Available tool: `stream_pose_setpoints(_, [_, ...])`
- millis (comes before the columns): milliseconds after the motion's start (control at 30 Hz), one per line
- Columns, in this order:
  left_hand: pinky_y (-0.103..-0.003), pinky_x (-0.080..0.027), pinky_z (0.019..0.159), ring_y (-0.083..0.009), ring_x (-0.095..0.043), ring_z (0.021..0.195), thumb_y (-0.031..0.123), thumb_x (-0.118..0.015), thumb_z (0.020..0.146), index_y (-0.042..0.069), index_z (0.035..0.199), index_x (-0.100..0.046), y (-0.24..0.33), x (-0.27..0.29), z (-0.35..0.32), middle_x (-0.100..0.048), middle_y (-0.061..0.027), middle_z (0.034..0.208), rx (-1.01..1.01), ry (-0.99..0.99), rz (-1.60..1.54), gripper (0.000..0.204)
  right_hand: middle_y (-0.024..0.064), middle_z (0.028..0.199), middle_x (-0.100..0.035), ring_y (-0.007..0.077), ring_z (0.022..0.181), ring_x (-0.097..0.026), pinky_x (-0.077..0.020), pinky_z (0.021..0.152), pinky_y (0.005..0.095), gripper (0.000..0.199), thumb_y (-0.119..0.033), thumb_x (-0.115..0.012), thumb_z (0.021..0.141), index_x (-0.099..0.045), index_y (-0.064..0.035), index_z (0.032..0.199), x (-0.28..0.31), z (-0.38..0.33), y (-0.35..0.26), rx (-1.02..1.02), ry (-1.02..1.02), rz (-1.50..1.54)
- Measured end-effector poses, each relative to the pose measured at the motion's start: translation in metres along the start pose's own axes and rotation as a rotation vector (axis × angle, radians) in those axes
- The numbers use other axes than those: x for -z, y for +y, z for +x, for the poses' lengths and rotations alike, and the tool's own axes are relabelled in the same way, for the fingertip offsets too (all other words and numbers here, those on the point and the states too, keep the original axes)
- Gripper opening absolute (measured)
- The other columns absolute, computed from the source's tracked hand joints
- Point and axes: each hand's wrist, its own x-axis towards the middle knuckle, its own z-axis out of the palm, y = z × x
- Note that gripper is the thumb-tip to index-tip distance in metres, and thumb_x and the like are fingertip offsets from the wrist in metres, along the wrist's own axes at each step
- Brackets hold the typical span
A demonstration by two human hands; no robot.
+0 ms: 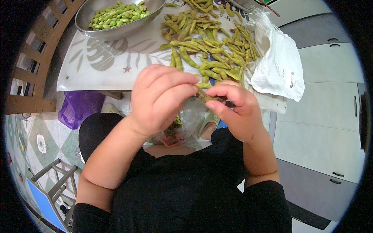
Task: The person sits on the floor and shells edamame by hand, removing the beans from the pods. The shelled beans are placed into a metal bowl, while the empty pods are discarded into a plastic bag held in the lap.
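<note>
Hands are noted close together at the centre of the frame, fingertips turned toward each other. Between them a short, curved, brownish-green bean pod (202,96) is held. It is pinched by the right hand (240,110), thumb and index finger set narrow upon it. Its other end is met, or nearly met, by the left hand (159,95), whose fingers are curled and whose thumb is hidden; whether a grip is taken there cannot be told.

The pod is judged light, thin-skinned and pliable, slightly slick if damp. Under hard pressure its seam would probably be split and its contents bruised. Hold is best taken near the ends, by the finger pads, with light force.

The left forearm (105,167) is slanted up from the lower left, the back of the hand turned to the camera; the right forearm (259,157) is set more steeply from the lower right.

Beyond the fingertips, a loose heap of green and brown pods (189,59) is spread at upper centre on a white, leaf-printed table cover (93,80). Shelled bright-green beans (120,17) are contained in a round steel bowl (128,34) at upper left. A white woven sack (276,64) is found at upper right.
</note>
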Motion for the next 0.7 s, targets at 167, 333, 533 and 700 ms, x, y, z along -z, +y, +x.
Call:
stream_pose_setpoints(167, [-0.023, -0.043, 0.065, -0.0106, -0.051, 0.073, 0.005, -0.053, 0.080, 0.000, 0.094, -0.052, 0.042, -0.016, -0.009, -0.048, -0.0062, 0.093, 1.021, 0.154, -1.120, 0.015, 0.0045, 0.080, -0.058, 0.0100, 0.070, -0.053, -0.0423, 0.065, 0.0209, 0.014, -0.007, -0.059, 0.075, -0.055, 0.0001, 0.087, -0.019, -0.012, 0.013, -0.297, 0.093, 0.586])
stream_pose_setpoints(333, [-0.027, -0.039, 0.077, -0.0156, -0.048, 0.086, 0.008, -0.058, 0.075, 0.002, 0.088, -0.056, 0.037, -0.019, -0.015, -0.050, -0.0076, 0.093, 1.025, 0.106, -1.378, 0.014, 0.0055, 0.079, -0.058, 0.0104, 0.070, -0.054, -0.0427, 0.067, 0.0201, 0.017, -0.004, -0.056, 0.077, -0.053, 0.0030, 0.092, -0.028, -0.017, 0.022, -0.333, 0.016, 0.945])
stream_pose_setpoints(533, [-0.027, -0.041, 0.076, -0.0164, -0.051, 0.082, 0.002, -0.059, 0.073, 0.002, 0.079, -0.058, 0.040, -0.020, -0.028, -0.051, -0.0073, 0.087, 1.113, 0.057, -1.252, 0.006, 0.0037, 0.077, -0.058, 0.0097, 0.068, -0.053, -0.0429, 0.062, 0.0205, 0.015, -0.007, -0.063, 0.073, -0.057, 0.0015, 0.084, -0.040, -0.023, 0.043, -0.132, 0.047, 0.485])
stream_pose_setpoints(700, [-0.026, -0.041, 0.072, -0.0153, -0.052, 0.080, 0.002, -0.059, 0.074, 0.003, 0.075, -0.057, 0.048, -0.024, -0.032, -0.051, -0.0059, 0.082, 1.193, 0.087, -1.262, 0.002, 0.0032, 0.070, -0.058, 0.0072, 0.063, -0.052, -0.0421, 0.057, 0.0192, 0.012, -0.008, -0.062, 0.074, -0.058, 0.0015, 0.080, -0.039, -0.028, 0.043, -0.360, -0.035, 0.793])
